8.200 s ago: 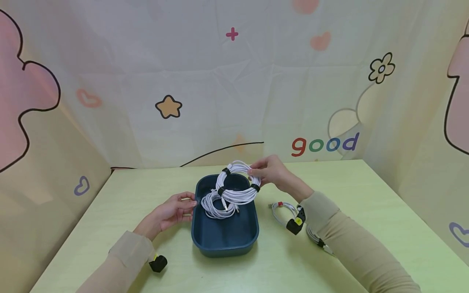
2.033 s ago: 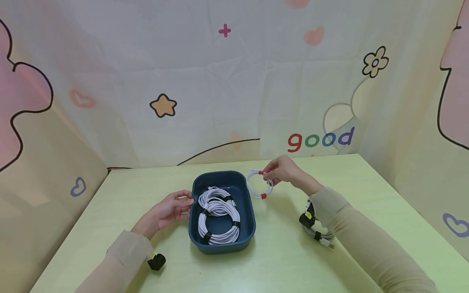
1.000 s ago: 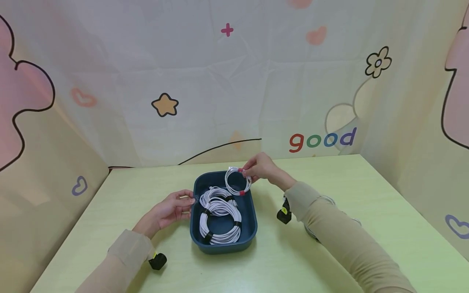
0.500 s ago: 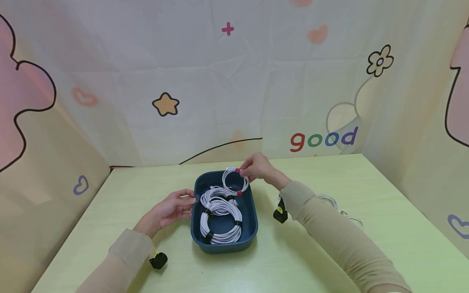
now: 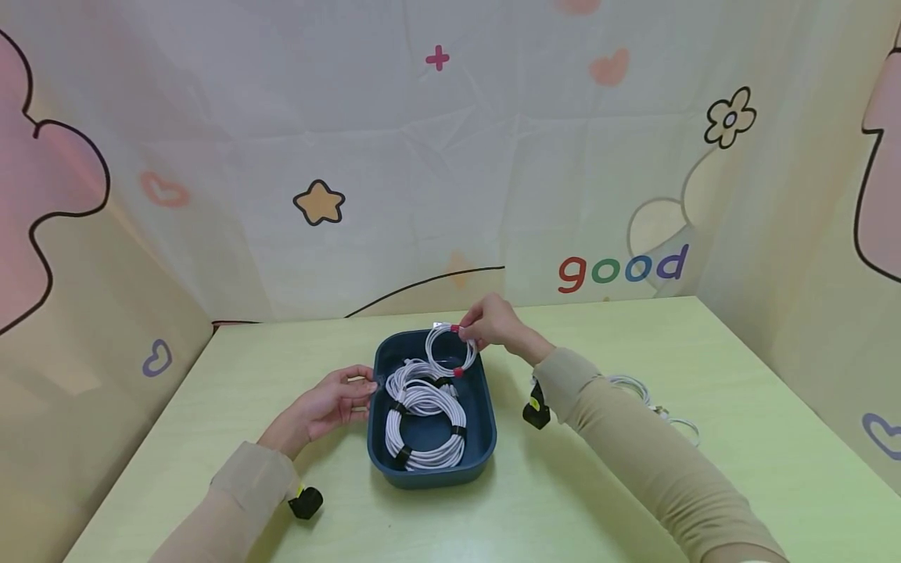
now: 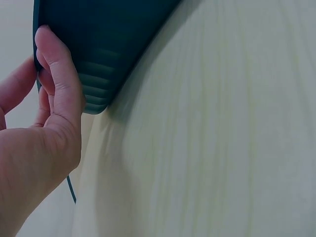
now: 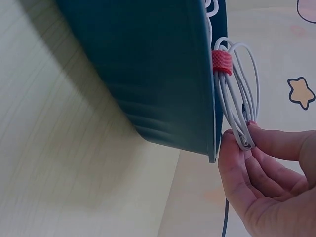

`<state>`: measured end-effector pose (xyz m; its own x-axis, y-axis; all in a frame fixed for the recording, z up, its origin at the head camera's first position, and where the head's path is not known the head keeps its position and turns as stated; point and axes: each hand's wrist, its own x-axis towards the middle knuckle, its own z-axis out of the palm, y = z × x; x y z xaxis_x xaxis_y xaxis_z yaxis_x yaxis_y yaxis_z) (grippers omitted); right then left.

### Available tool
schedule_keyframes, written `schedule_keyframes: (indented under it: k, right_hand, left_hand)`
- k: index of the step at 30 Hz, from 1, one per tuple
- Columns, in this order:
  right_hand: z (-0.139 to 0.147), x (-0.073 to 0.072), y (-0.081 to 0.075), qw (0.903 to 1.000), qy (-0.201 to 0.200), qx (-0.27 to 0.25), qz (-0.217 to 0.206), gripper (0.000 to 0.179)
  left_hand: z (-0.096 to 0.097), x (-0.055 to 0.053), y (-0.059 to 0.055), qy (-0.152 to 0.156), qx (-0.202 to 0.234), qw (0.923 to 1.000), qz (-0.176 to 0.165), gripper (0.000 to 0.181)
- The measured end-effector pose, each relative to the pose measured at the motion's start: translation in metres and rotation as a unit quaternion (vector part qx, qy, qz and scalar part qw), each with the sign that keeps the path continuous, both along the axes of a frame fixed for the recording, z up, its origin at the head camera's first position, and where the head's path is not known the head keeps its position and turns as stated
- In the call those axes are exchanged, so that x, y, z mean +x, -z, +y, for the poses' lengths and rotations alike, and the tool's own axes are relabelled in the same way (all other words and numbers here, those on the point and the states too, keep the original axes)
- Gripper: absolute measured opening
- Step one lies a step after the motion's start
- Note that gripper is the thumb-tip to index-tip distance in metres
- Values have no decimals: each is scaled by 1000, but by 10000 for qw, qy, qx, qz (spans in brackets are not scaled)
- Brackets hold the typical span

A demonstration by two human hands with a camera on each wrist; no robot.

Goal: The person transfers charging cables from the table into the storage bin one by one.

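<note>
A dark blue plastic box (image 5: 432,478) stands on the table. My left hand (image 5: 327,405) holds its left rim; in the left wrist view the thumb (image 6: 57,69) lies along the outer wall. Between thumb and fingers my right hand (image 5: 501,324) pinches a small coil of white cable (image 5: 429,352) over the box's far right part. Red straps bind this coil, one of them (image 7: 222,62) showing large in the right wrist view. Two larger white cable coils lie in the box: one with black straps (image 5: 390,442) in front, another (image 5: 404,375) partly beneath it.
Another pale cable (image 5: 633,385) lies on the table (image 5: 746,375) to the right, partly hidden by the right sleeve (image 5: 633,446). A black wrist camera (image 5: 306,503) hangs at the left cuff. A printed curtain (image 5: 394,156) stands behind the table.
My right hand has brought the red-strapped coil from right of the box to over it, moving little lately. Earlier, the black-strapped coil went from that hand into the box. The left hand stayed.
</note>
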<state>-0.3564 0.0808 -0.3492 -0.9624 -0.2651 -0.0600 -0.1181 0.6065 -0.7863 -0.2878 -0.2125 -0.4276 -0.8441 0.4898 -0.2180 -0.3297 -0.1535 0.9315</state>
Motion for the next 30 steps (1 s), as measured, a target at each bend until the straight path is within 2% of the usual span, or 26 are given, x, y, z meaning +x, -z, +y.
schedule_keyframes:
  k: [3,9,11,22,30]
  right_hand:
    - [1,1,-1,9998,6,105,164,18]
    - [9,7,-8,9950,63,443,888,20]
    - [14,8,-11,9941,95,436,989,19]
    - [53,11,-15,9953,333,436,804,20]
    - [88,15,-13,9943,326,563,847,19]
  left_hand:
    - [0,0,0,-36,1,10000,-28,15]
    - [1,0,0,-34,5,10000,-40,15]
    - [1,0,0,-51,-22,10000,-48,15]
    - [0,0,-1,-107,-143,9998,-66,18]
    - [1,0,-1,-130,-180,9997,-51,17]
